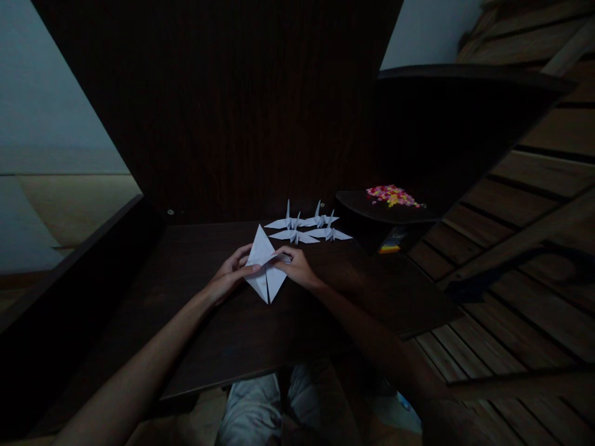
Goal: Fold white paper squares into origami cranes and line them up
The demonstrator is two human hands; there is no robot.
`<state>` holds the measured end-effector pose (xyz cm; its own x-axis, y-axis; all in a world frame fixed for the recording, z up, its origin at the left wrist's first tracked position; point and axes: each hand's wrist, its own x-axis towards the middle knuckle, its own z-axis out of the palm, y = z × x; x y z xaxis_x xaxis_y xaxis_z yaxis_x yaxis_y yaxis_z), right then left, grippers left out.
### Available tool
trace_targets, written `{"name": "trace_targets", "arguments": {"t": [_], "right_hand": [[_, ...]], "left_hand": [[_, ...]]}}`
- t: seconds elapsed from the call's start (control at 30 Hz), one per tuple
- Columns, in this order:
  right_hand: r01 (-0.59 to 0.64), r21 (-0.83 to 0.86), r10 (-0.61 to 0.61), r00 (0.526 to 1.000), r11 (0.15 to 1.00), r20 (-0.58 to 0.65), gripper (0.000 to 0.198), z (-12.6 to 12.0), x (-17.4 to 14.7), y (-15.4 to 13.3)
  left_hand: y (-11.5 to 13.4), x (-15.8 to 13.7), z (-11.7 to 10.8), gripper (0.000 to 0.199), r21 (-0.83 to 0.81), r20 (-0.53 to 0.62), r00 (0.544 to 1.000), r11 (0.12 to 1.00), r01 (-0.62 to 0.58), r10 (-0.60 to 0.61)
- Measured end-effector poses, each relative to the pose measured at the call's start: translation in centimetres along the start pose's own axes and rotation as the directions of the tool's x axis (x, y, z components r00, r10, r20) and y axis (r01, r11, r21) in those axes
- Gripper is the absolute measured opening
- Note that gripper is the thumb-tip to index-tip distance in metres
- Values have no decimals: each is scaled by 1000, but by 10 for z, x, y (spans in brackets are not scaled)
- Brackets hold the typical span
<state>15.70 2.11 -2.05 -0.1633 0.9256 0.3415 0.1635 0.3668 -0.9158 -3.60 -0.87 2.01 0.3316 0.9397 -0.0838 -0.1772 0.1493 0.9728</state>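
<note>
Between my hands is a white sheet of folded origami paper point(261, 248), shaped like a tall diamond with a split running up its lower half. My left hand point(232, 267) grips its left edge, thumb on top and fingers behind. On the other side, my right hand point(296, 265) pinches a flap that crosses the middle of the paper. Just behind the paper, several finished white paper cranes point(294, 235) stand in two rows with wings spread and necks pointing up.
The dark wooden desk point(209, 353) has a tall back panel point(223, 111) and a raised left side point(83, 248). At right, a small corner shelf point(372, 209) bears a pile of tiny pink, red and yellow pieces point(393, 196). Wooden slats point(520, 279) lie beyond.
</note>
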Motion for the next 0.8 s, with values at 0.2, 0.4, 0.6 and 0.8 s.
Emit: {"name": "trace_targets", "arguments": {"t": [0.2,0.4,0.6,0.8], "right_hand": [[-51,21,52,998,998,-45,21,3,-1,-1],[-174,117,184,980,978,-80,37,6,-3,-3],[-125,80,135,983,989,-122,49,5,-2,1],[-146,44,151,978,988,-143,51,6,-2,3]], "left_hand": [[0,0,1,75,31,-5,1000,999,-19,19],[-3,2,-1,50,-95,49,999,995,22,-17],[-7,3,-1,50,-45,70,997,999,27,-24],[-8,3,1,47,82,14,999,996,-31,30]]}}
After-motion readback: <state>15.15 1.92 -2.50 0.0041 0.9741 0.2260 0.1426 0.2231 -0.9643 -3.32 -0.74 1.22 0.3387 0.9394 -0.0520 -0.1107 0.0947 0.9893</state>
